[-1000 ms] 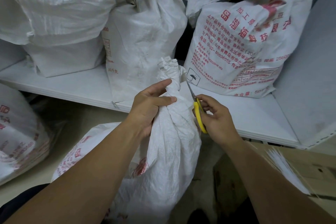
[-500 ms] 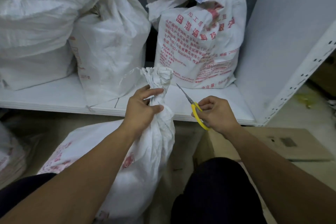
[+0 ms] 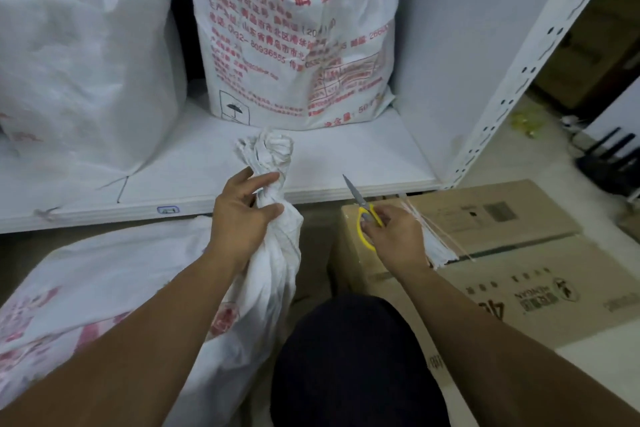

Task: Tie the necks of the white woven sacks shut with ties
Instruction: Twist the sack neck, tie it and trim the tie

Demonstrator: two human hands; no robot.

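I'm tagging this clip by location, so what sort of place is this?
Likely a storeroom or small warehouse: full white woven sacks sit on a white metal shelf with a slotted upright, and cardboard cartons stand on the floor.

White shelf board (image 3: 346, 149), low, runs left to right. Plain white side panel (image 3: 446, 45) closes its right end, with a perforated upright (image 3: 519, 76) at the panel's near edge. Pale floor (image 3: 509, 163) beyond, far right. Brown cardboard box (image 3: 519, 253) near right. Dim, even light.

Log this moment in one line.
left hand grips white woven sack neck | right hand holds yellow-handled scissors | white tie bundle on cardboard box
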